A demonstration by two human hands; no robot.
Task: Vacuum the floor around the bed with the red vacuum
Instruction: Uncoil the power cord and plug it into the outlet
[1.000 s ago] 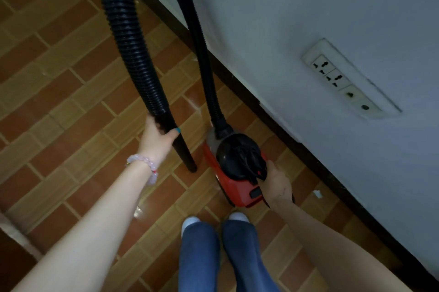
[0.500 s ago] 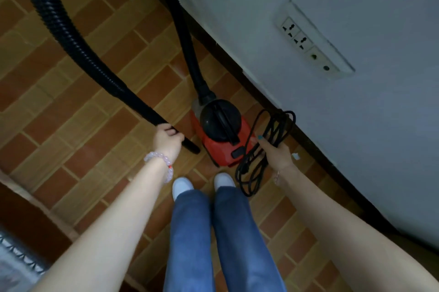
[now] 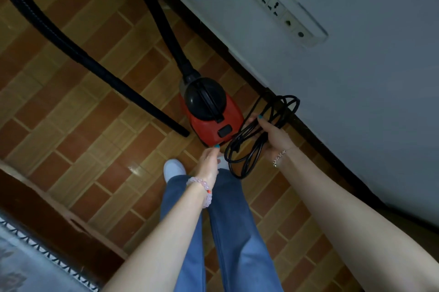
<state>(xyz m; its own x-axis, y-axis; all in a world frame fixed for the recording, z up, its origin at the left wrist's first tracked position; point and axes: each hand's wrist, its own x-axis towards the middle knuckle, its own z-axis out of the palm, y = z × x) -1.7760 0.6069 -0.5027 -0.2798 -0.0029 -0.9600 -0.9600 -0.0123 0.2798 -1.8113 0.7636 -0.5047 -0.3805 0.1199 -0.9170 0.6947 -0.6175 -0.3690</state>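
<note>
Tiled floor [image 3: 71, 125] carries the vacuum [image 3: 213, 120]. The right hand [image 3: 273, 134] grips the coiled cord [image 3: 245, 131], likely bound for the upper-right socket [image 3: 282, 8]. The left hand's [image 3: 209, 161] fingers are unclear.

The red vacuum [image 3: 213, 123] stands close to the dark skirting board [image 3: 316, 134], so only a thin strip of floor lies between its body and the wall [image 3: 344, 101]. The coiled power cord [image 3: 249, 144], gripped in the right hand [image 3: 273, 134], hangs over that strip. The black hose [image 3: 95, 64] slants down across the tiled floor [image 3: 71, 139], and its free end, just left of the vacuum, bars a straight reach from that side. The left hand [image 3: 209, 161] is stretched into the small gap between the vacuum's rear and the white shoes [image 3: 174, 168]. Open tiles run left of the hose as far as the wooden bed frame [image 3: 47, 206].
</note>
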